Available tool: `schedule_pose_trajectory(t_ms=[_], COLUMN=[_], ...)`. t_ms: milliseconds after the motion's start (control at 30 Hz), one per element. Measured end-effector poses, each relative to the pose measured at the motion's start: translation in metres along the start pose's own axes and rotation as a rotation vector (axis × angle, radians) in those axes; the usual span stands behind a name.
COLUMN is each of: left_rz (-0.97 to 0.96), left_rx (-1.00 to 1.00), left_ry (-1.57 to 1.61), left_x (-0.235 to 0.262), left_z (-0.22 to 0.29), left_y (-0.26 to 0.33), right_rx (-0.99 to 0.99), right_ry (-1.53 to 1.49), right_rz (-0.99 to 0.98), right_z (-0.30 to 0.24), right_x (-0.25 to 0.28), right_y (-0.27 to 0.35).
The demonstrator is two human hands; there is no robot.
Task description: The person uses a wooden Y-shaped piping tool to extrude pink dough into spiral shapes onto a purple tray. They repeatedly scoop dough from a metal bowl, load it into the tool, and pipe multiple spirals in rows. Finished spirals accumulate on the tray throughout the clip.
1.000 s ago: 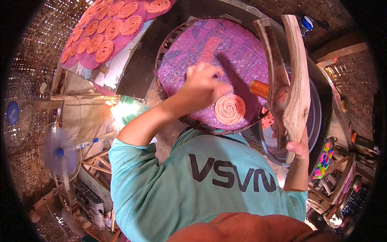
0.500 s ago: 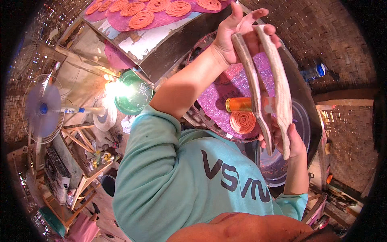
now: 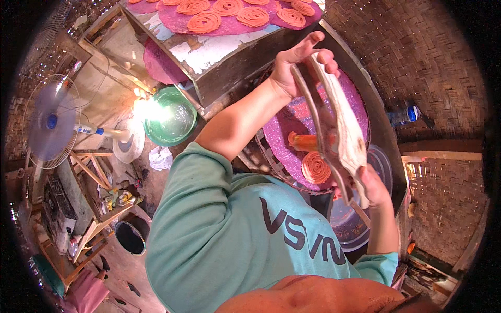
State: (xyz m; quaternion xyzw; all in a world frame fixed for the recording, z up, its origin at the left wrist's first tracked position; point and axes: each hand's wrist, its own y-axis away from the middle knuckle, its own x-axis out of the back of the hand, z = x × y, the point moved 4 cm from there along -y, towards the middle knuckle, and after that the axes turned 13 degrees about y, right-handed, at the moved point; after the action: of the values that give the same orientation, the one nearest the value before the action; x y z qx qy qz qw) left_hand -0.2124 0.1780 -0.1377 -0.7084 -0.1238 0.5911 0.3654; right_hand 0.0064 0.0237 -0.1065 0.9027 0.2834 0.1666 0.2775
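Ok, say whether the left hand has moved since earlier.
Yes: the left hand has moved from near the rosette on the round tray out to the far ends of the wooden handles.

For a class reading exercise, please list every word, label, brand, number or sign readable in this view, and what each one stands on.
Teal shirt: large dark lettering across the chest, legible, but I won't copy printed text.
Fan pole: small marks by its blue band, too small to read.
Fan hub: blue centre, too blurred to tell any lettering.
Held wooden tool: no lettering that I can see.
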Motion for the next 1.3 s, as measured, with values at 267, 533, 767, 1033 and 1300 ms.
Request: schedule_pose_trajectory(t_ms=[267,533,767,1033,1300], left_rz=[-0.053,-0.113,-0.193,-0.158,-0.092], left_rx=[-0.008,-0.015,-0.05,-0.048,0.022], left_ry=[0.052,0.057,0.003,0.113,-0.034], left_x=[-0.042,-0.073,-0.069,-0.105,-0.097], left_z=[0.007,0.018,-0.004,0.021,-0.005], left_y=[-0.01,-0.022,-0.02,-0.022,-0.005], right_rx=[0.147,0.199,0.224,0.189,0.217], right_ry=[0.106,0.255,0.286,0.24,0.202], right_rz=[0.033,0.128,0.208,0.121,0.109], right_z=[-0.013,-0.029,-0.041,-0.043,-0.027], right_x=[-0.004,-0.005,0.002,-0.004,-0.001], right_y=[0.013,0.018,0.046,0.026,0.044])
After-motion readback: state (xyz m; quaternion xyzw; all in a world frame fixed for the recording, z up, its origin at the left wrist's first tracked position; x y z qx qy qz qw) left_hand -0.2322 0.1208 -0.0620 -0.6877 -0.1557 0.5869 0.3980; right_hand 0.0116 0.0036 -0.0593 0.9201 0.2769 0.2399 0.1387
